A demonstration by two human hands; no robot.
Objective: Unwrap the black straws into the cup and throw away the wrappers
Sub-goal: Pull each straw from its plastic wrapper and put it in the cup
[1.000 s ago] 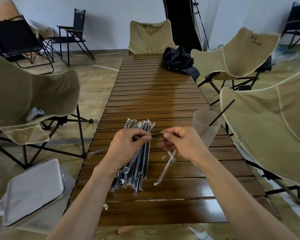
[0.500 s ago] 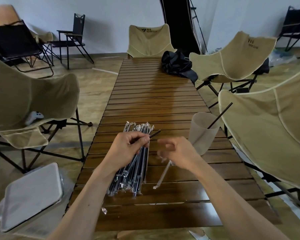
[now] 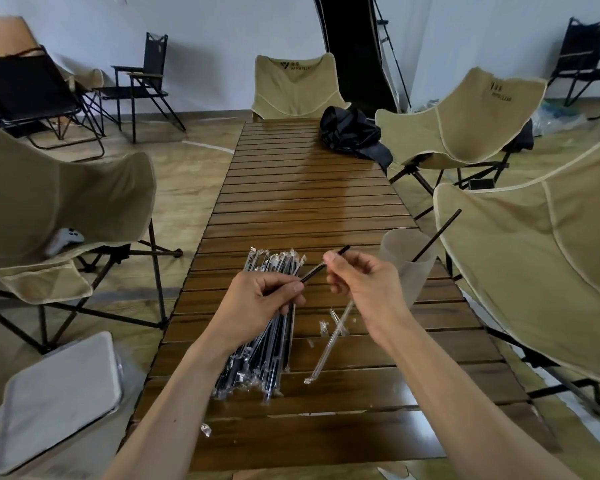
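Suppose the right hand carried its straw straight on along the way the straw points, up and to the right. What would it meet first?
Probably the cup: the right hand pinches a black straw whose free end points toward its rim. Depth is unclear, so it might pass just in front.

Slatted wooden table [image 3: 309,209] — wrapped straw bundle [image 3: 257,362] under left fingers [image 3: 284,289]; empty wrapper [image 3: 329,348] below right fingers [image 3: 340,268]; cup [image 3: 395,247] just beyond; black bag [image 3: 350,133] far end.

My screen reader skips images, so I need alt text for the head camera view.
Two bare hands pull a black straw from its clear wrapper over a slatted wooden table: the left hand grips the wrapped end, the right hand pinches the bared end. A pile of wrapped straws lies below, and a translucent cup at right holds one straw.
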